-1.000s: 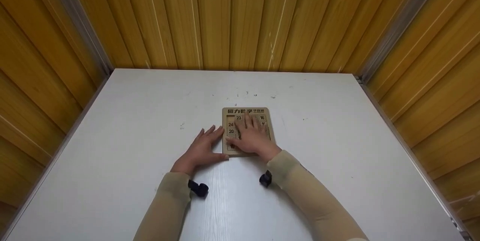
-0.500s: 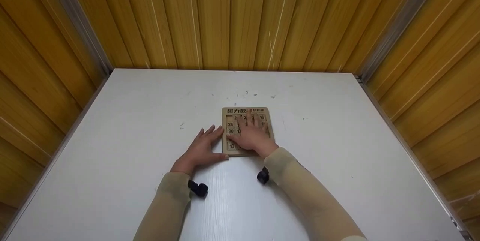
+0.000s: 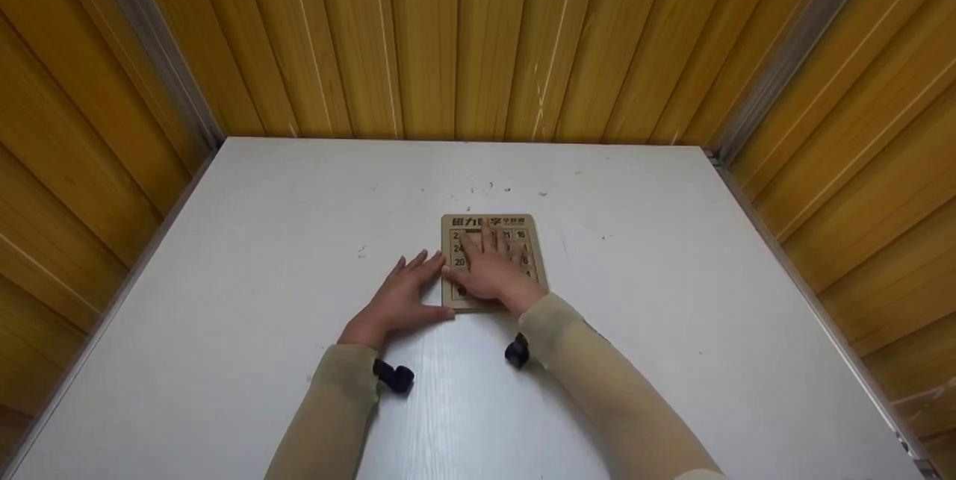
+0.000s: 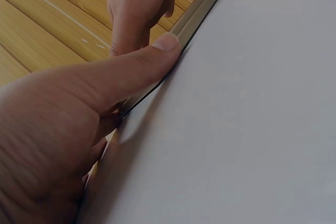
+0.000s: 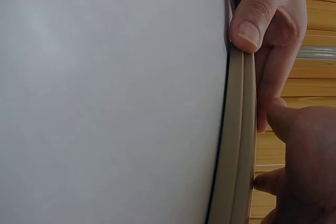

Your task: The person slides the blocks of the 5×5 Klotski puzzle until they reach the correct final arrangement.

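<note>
A flat wooden number slide puzzle lies on the white table, dark characters printed along its top. Numbered tiles fill its frame, and a gap shows in the top row beside the leftmost tile. My left hand braces the near-left corner, fingers along the left side. Its straight thumb lies on the near edge in the left wrist view. Spread over the tiles, my right hand has its index fingertip at the top-left tile and its thumb by the left rim. The middle tiles are hidden under it.
The white table has small dark marks beyond the puzzle. Yellow wood-look panels wall in the back and sides. A small black camera sits on the left wrist, another camera on the right.
My right hand has shifted left over the puzzle. The tile marked 23 has slid left into the top-left corner, so the gap now lies to its right. My left hand stays put.
</note>
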The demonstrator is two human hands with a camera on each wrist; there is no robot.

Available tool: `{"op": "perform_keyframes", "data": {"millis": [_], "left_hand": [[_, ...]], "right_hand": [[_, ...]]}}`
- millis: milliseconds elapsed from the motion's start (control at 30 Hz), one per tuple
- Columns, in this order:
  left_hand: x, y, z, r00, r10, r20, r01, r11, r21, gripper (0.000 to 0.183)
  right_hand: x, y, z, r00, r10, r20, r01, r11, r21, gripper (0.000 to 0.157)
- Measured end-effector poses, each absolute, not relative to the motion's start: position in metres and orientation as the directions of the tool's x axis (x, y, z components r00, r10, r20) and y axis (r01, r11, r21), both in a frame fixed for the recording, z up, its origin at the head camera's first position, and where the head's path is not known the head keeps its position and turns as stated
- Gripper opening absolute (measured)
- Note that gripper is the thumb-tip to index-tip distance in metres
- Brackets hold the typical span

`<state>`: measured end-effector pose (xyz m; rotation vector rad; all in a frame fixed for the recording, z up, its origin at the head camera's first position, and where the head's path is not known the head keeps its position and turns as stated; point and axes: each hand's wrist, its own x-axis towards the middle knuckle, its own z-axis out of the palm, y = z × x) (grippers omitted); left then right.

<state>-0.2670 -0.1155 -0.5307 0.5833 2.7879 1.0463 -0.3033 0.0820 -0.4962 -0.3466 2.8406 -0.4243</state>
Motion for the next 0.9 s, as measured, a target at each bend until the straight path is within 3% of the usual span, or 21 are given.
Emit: {"op": "perform_keyframes", "data": {"millis": [900], "left_hand": [[-0.266, -0.115, -0.533, -0.927, 0.375, 0.025, 0.298, 0.691, 0.659, 0.099]], "right_hand": [[-0.292, 0.082, -0.494, -0.922, -0.297, -0.247, -0.210, 0.922, -0.325, 0.090]]}}
